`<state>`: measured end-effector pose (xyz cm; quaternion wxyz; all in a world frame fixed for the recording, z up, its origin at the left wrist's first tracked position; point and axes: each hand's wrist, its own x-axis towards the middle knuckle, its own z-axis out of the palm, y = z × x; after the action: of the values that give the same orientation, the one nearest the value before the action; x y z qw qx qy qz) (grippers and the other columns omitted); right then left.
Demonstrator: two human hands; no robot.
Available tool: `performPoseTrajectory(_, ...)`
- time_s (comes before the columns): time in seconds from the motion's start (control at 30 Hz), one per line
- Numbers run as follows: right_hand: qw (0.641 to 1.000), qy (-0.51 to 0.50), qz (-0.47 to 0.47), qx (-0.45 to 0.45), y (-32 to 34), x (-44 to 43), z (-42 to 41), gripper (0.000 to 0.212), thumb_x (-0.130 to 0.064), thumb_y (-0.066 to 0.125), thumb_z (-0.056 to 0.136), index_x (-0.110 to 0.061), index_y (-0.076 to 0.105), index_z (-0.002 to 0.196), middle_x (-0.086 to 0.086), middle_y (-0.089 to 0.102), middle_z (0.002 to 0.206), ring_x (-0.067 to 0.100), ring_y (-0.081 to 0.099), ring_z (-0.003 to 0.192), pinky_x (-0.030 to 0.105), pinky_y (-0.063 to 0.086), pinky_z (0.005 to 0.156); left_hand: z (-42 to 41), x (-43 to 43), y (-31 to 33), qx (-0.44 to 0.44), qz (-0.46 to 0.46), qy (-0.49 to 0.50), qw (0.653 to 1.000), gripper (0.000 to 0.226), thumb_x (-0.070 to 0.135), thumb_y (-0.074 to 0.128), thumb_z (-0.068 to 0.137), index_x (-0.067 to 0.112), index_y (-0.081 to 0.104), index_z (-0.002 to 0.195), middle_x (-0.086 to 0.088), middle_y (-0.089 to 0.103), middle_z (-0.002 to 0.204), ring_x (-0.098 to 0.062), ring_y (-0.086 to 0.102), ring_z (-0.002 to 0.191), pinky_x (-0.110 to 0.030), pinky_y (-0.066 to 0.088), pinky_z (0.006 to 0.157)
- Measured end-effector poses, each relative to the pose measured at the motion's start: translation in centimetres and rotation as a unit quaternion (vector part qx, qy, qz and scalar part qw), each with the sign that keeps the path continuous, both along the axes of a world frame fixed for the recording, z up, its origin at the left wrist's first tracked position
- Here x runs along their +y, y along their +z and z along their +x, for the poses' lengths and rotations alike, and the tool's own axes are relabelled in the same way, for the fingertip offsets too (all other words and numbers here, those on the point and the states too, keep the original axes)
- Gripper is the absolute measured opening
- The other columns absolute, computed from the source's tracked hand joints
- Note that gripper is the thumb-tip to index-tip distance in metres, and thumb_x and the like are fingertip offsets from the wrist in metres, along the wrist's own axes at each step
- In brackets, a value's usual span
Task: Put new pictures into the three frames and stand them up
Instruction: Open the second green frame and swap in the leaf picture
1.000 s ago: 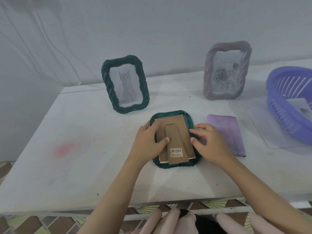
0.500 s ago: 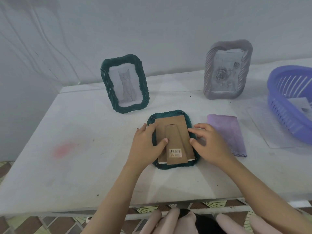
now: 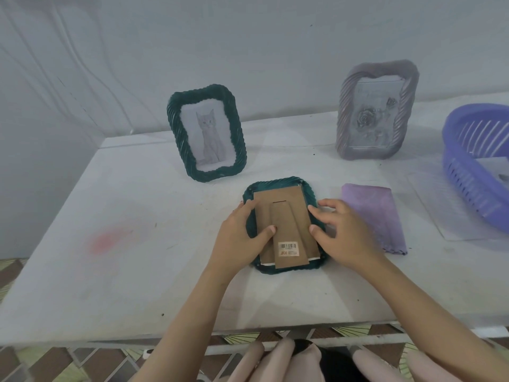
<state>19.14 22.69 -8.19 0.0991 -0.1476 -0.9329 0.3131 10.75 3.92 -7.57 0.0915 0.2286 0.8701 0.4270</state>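
A dark green frame (image 3: 278, 184) lies face down at the middle of the white table (image 3: 115, 274). Its brown cardboard back (image 3: 286, 216), with a stand flap and a barcode sticker, faces up. My left hand (image 3: 239, 238) rests on the frame's left side with the thumb pressing the cardboard. My right hand (image 3: 341, 235) lies on the right side, thumb and fingertips at the cardboard's edge. Behind, a second green frame (image 3: 206, 136) stands upright with a cat picture. A grey-lilac frame (image 3: 376, 111) stands at the back right with a rose picture.
A folded purple cloth (image 3: 377, 216) lies just right of my right hand. A purple plastic basket (image 3: 468, 172) with papers inside sits at the right edge, on a clear sheet (image 3: 438, 210). A white wall runs behind the table. My knees show below the front edge.
The cardboard back has been straightened and shifted slightly within the face-down frame. Both hands have stayed on its two sides, thumbs still pressing.
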Motion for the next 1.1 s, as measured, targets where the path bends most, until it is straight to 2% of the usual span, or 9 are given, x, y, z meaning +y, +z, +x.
performPoseTrajectory(0.07,1.0,-0.001,0.006,0.001,-0.1,0.0,-0.1,0.039,-0.026,0.06,0.086,-0.022,0.058,0.125,0.0,0.047,0.135,0.017,0.042,0.124,0.029,0.034,0.098,-0.1,0.0,-0.2,0.002,-0.013,0.003,1.0,0.052,0.032,0.065,0.082,0.026,0.047,0.131,0.004,0.046,0.14,-0.013,0.036,0.132,-0.031,0.032,0.108)
performPoseTrajectory(0.13,1.0,0.0,0.005,0.004,-0.1,0.0,-0.1,0.039,-0.026,0.061,0.085,-0.021,0.058,0.124,0.001,0.047,0.135,0.016,0.042,0.125,0.027,0.033,0.098,0.0,0.1,-0.3,0.004,-0.028,0.003,1.0,0.053,0.032,0.064,0.084,0.026,0.046,0.133,-0.001,0.038,0.147,-0.013,0.026,0.139,-0.028,0.024,0.111)
performPoseTrajectory(0.27,1.0,0.006,-0.018,0.003,-0.1,0.3,-0.1,0.039,-0.026,0.062,0.086,-0.022,0.058,0.124,0.0,0.045,0.136,0.015,0.04,0.127,0.024,0.03,0.099,-0.1,-0.2,-0.3,0.006,-0.032,-0.012,0.999,0.052,0.034,0.061,0.086,0.026,0.045,0.135,-0.002,0.032,0.15,-0.011,0.022,0.14,-0.025,0.02,0.11)
performPoseTrajectory(0.4,0.997,0.037,-0.061,-0.011,0.1,1.2,0.1,0.04,-0.025,0.061,0.086,-0.021,0.057,0.125,-0.002,0.041,0.137,0.012,0.038,0.128,0.023,0.028,0.101,-0.2,-1.5,-0.1,-0.02,0.023,-0.028,0.999,0.053,0.034,0.061,0.084,0.032,0.044,0.134,0.004,0.031,0.15,-0.006,0.022,0.139,-0.033,0.022,0.115)
performPoseTrajectory(0.57,0.984,0.116,-0.106,-0.078,1.4,2.8,1.1,0.061,-0.029,0.075,0.074,-0.027,0.051,0.129,-0.016,0.033,0.134,-0.002,0.031,0.125,0.015,0.021,0.098,-0.2,-3.5,0.2,-0.046,-0.009,-0.084,0.995,0.078,0.054,0.064,0.063,0.045,0.034,0.134,0.017,0.025,0.15,0.003,0.013,0.139,-0.03,0.014,0.117)
performPoseTrajectory(0.67,0.979,0.141,-0.105,-0.103,1.9,3.1,1.4,0.078,-0.035,0.082,0.064,-0.03,0.046,0.133,-0.021,0.027,0.135,-0.005,0.026,0.125,0.016,0.021,0.099,0.0,-3.9,0.3,-0.046,-0.041,-0.111,0.992,0.1,0.063,0.066,0.054,0.04,0.024,0.142,0.017,0.016,0.153,0.005,0.006,0.14,-0.029,0.006,0.117)
performPoseTrajectory(0.77,0.979,0.151,-0.082,-0.107,1.8,2.8,1.4,0.088,-0.041,0.084,0.058,-0.03,0.042,0.136,-0.02,0.024,0.138,-0.005,0.024,0.126,0.017,0.022,0.1,0.1,-3.6,0.3,-0.032,-0.077,-0.132,0.988,0.112,0.066,0.068,0.051,0.04,0.013,0.144,0.015,0.007,0.155,0.004,-0.001,0.14,-0.028,0.0,0.117)
performPoseTrajectory(0.97,0.983,0.147,-0.059,-0.089,1.5,2.3,1.4,0.091,-0.042,0.084,0.057,-0.027,0.042,0.137,-0.017,0.023,0.144,-0.004,0.03,0.12,0.017,0.028,0.096,0.1,-3.4,0.2,0.008,-0.112,-0.137,0.984,0.112,0.058,0.072,0.056,0.037,0.01,0.146,0.011,0.004,0.156,0.002,-0.002,0.141,-0.019,0.0,0.112)
performPoseTrajectory(1.1,0.987,0.136,-0.044,-0.071,1.5,2.0,1.7,0.087,-0.042,0.081,0.061,-0.026,0.042,0.137,-0.016,0.024,0.146,-0.005,0.026,0.124,0.019,0.025,0.102,0.5,-3.1,0.4,0.027,-0.122,-0.129,0.984,0.102,0.058,0.064,0.059,0.035,0.014,0.146,0.011,0.009,0.155,-0.001,0.003,0.141,-0.015,0.004,0.11)
